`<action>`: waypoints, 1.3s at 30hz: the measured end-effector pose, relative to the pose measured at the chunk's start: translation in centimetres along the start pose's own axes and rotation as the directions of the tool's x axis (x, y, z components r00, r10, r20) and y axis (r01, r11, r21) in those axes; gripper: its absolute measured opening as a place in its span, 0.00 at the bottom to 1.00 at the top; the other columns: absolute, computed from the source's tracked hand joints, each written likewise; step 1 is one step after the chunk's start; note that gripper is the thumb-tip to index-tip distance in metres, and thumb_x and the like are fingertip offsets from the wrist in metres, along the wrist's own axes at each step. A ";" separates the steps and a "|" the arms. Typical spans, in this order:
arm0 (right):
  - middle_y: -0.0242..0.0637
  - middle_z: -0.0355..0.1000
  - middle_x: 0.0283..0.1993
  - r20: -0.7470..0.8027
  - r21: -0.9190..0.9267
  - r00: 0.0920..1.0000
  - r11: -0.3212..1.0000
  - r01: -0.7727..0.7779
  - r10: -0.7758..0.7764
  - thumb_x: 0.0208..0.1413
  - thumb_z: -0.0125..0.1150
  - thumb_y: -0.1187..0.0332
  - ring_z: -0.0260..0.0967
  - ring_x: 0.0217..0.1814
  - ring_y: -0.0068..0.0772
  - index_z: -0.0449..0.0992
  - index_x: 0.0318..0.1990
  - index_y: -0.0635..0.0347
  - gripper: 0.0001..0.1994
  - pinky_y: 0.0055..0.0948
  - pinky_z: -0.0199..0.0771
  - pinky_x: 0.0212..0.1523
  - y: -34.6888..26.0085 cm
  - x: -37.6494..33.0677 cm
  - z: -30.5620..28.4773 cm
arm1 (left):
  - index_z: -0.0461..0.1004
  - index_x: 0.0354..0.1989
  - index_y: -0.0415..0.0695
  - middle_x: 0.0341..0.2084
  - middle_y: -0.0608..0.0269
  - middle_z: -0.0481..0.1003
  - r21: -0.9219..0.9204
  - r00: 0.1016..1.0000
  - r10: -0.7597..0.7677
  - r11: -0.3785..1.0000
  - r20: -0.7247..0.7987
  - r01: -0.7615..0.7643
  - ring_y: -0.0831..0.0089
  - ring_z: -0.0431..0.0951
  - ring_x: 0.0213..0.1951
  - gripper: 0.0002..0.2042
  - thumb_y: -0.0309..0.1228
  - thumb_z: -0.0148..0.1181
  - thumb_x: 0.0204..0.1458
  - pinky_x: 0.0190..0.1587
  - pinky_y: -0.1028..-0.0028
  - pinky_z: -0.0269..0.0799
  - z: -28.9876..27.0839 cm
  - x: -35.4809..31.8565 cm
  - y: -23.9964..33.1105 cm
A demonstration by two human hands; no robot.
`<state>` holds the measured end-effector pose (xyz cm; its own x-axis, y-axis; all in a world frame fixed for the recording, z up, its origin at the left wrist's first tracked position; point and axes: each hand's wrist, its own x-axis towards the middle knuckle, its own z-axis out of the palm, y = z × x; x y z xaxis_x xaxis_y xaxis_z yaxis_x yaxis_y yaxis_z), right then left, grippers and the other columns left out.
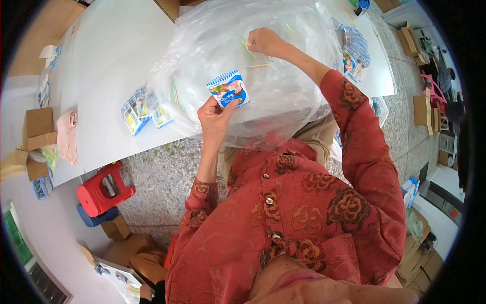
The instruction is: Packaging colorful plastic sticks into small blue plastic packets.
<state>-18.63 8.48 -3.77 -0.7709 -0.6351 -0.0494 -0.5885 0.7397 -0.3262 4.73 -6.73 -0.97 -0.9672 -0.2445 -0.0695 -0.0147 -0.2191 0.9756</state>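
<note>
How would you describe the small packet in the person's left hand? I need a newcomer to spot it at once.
Start at the big clear plastic bag bulging on the white table. In front of its lower side, the left hand pinches a small flat packet by its bottom edge. Unlike the similar packets lying in a loose pile on the table to the left, this blue-and-white one with a colourful picture is held up alone.

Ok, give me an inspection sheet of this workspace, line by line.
Surface: white table, mostly bare at its near left part.
Job's things: small blue-and-white packet pinched in the left hand; thin sticks held by the right hand over a big clear plastic bag.
Clutter: packet pile, more packets, pink cloth, cardboard boxes.
Grippers: both hands closed on items.
Cables: nothing seen.
Surroundings: red stool, speckled floor, stacked cartons.
</note>
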 end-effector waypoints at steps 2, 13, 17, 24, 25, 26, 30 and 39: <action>0.41 0.74 0.30 0.043 -0.001 0.996 0.997 -0.080 0.080 0.40 0.59 0.62 0.71 0.35 0.45 0.75 0.26 0.61 0.11 0.39 0.72 0.37 0.7 0.3 1.4 | 0.75 0.40 0.35 0.33 0.67 0.77 0.014 1.000 0.005 1.000 0.020 -0.005 0.85 0.72 0.33 0.11 0.20 0.61 0.47 0.38 0.82 0.68 0.6 0.1 -0.1; 0.49 0.74 0.31 -0.020 0.003 0.978 0.978 -0.207 0.207 0.39 0.60 0.65 0.74 0.38 0.47 0.77 0.30 0.64 0.12 0.41 0.74 0.38 -0.9 0.6 0.7 | 0.76 0.39 0.35 0.31 0.69 0.76 0.025 0.996 0.086 0.996 0.006 -0.086 0.86 0.71 0.31 0.10 0.21 0.62 0.47 0.34 0.83 0.67 0.7 -0.4 0.5; 0.39 0.74 0.25 -0.001 0.331 0.988 0.932 -0.148 0.157 0.42 0.62 0.64 0.73 0.27 0.28 0.77 0.31 0.63 0.11 0.27 0.73 0.28 -0.9 -1.4 -2.0 | 0.76 0.38 0.36 0.30 0.68 0.76 0.098 0.995 0.096 0.990 0.011 -0.096 0.86 0.71 0.30 0.09 0.21 0.62 0.46 0.33 0.83 0.67 0.7 -0.4 0.8; 0.25 0.69 0.24 -0.262 0.813 0.958 0.562 0.155 0.114 0.52 0.59 0.71 0.63 0.27 0.13 0.76 0.32 0.63 0.05 0.15 0.65 0.29 -6.9 -10.1 -9.6 | 0.77 0.32 0.38 0.24 0.70 0.76 0.218 0.989 0.134 0.965 0.059 -0.143 0.88 0.67 0.24 0.07 0.22 0.64 0.44 0.26 0.84 0.63 1.6 0.6 -0.4; 0.25 0.69 0.26 -0.272 0.845 0.957 0.500 0.190 0.096 0.52 0.59 0.72 0.63 0.28 0.12 0.76 0.32 0.63 0.04 0.15 0.64 0.31 -7.1 -11.0 -9.7 | 0.77 0.31 0.38 0.23 0.71 0.75 0.249 0.987 0.138 0.956 0.078 -0.154 0.89 0.66 0.23 0.06 0.22 0.64 0.43 0.25 0.84 0.63 1.9 0.7 -0.5; 0.24 0.69 0.27 -0.284 0.873 0.956 0.434 0.224 0.078 0.52 0.59 0.72 0.63 0.29 0.11 0.76 0.32 0.63 0.04 0.14 0.63 0.32 -7.2 -11.8 -9.8 | 0.77 0.31 0.38 0.23 0.71 0.75 0.249 0.987 0.139 0.956 0.086 -0.156 0.89 0.66 0.23 0.06 0.22 0.64 0.43 0.25 0.84 0.63 2.2 0.7 -0.5; 0.23 0.70 0.30 -0.278 0.904 0.957 0.362 0.229 0.087 0.52 0.59 0.74 0.62 0.32 0.09 0.76 0.32 0.63 0.03 0.13 0.62 0.32 -7.9 -13.8 -9.6 | 0.77 0.29 0.37 0.21 0.71 0.74 0.231 0.983 0.143 0.958 0.118 -0.167 0.89 0.65 0.22 0.05 0.22 0.64 0.43 0.24 0.83 0.62 3.7 0.6 0.0; 0.24 0.69 0.30 -0.373 0.815 0.926 0.498 0.296 0.059 0.50 0.61 0.74 0.61 0.31 0.13 0.74 0.31 0.63 0.03 0.15 0.62 0.33 -7.6 -15.0 -8.4 | 0.77 0.34 0.38 0.24 0.71 0.75 0.206 0.979 0.130 0.965 0.158 -0.162 0.88 0.67 0.24 0.08 0.21 0.64 0.44 0.26 0.84 0.64 4.6 0.3 0.8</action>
<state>-4.60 14.29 7.36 -0.8395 -0.4616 0.2866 -0.3227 -0.0009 -0.9465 3.30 -2.63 0.79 -0.9887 -0.1183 0.0918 0.0897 0.0230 0.9957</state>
